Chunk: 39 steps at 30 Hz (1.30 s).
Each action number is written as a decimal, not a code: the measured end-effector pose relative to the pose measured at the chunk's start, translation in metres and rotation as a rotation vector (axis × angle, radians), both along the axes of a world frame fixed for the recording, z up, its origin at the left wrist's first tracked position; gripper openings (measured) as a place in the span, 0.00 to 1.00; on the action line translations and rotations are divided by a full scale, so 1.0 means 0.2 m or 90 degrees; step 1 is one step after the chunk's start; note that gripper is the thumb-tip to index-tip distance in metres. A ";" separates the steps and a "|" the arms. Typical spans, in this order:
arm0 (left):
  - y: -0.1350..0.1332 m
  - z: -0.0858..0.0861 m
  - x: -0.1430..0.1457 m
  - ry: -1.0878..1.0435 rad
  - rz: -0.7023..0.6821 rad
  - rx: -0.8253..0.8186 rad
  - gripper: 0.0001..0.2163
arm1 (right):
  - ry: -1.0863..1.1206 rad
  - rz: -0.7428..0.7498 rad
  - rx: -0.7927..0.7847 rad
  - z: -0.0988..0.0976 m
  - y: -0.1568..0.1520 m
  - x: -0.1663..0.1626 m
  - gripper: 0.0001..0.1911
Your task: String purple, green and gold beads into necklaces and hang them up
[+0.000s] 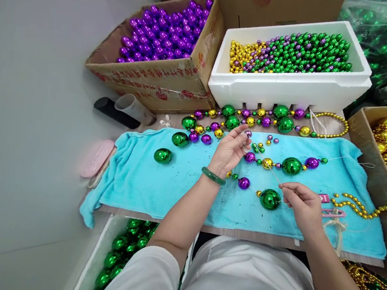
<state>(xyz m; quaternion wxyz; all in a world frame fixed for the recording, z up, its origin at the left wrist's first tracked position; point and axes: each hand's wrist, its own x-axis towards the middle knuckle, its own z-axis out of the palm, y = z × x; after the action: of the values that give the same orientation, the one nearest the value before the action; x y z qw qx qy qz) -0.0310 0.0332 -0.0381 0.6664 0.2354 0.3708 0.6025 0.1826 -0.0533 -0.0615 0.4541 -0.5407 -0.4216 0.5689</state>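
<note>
Two hands point(231, 149) point(302, 209) pinched on thin straight strand point(275, 176); glossy round beads point(270, 199) on fluffy towel point(187, 187).

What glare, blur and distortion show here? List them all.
Head view: bright reflections dot the large green beads on the turquoise towel and the boxed purple beads; head view: the pink case looks smeared along its left edge; head view: wide-angle stretch seems to skew the purple beads' cardboard box.

The towel point(188, 182) is turquoise, beads point(291, 166) on it green, purple and gold, the foam box point(288, 88) behind it white.
</note>
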 end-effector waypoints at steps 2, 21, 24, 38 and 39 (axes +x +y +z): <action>0.00 -0.01 0.00 0.028 0.013 0.020 0.14 | -0.006 0.004 0.000 0.00 0.00 0.01 0.07; 0.21 -0.08 -0.34 1.161 -0.172 0.192 0.11 | 0.001 0.036 0.046 -0.06 0.03 0.00 0.09; 0.23 -0.10 -0.29 1.244 -0.319 0.210 0.16 | 0.000 0.045 0.043 -0.06 0.03 0.00 0.09; 0.34 -0.13 -0.09 1.156 -0.361 0.240 0.16 | -0.014 0.032 0.038 -0.05 0.05 0.00 0.11; 0.36 -0.13 -0.08 1.146 -0.374 0.214 0.15 | -0.017 0.027 0.041 -0.04 0.05 0.00 0.11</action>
<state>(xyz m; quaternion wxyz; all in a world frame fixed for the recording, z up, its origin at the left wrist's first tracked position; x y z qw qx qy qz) -0.0480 0.1050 -0.0647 0.2139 0.7857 0.5783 0.0500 0.1829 -0.0432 -0.0696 0.4535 -0.5242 -0.4574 0.5571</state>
